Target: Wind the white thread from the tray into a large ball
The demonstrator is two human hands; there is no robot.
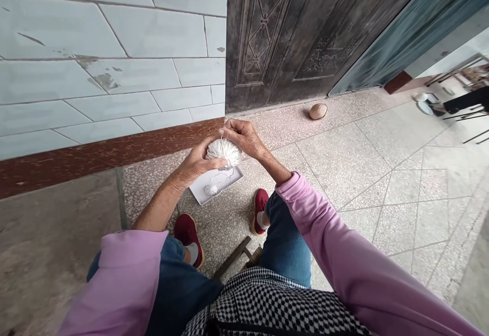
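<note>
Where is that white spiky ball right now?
In the head view, centre frame, the white spiky ball sits between the left hand and right hand, above a white tray.

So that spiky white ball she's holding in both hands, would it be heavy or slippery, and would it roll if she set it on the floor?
The spiky white ball is probably light: the left hand cups it loosely while the right hand pinches at its top. Its dense bristly surface likely grips rather than slips. On the floor it would probably roll only a little, since the spikes should catch.
</note>
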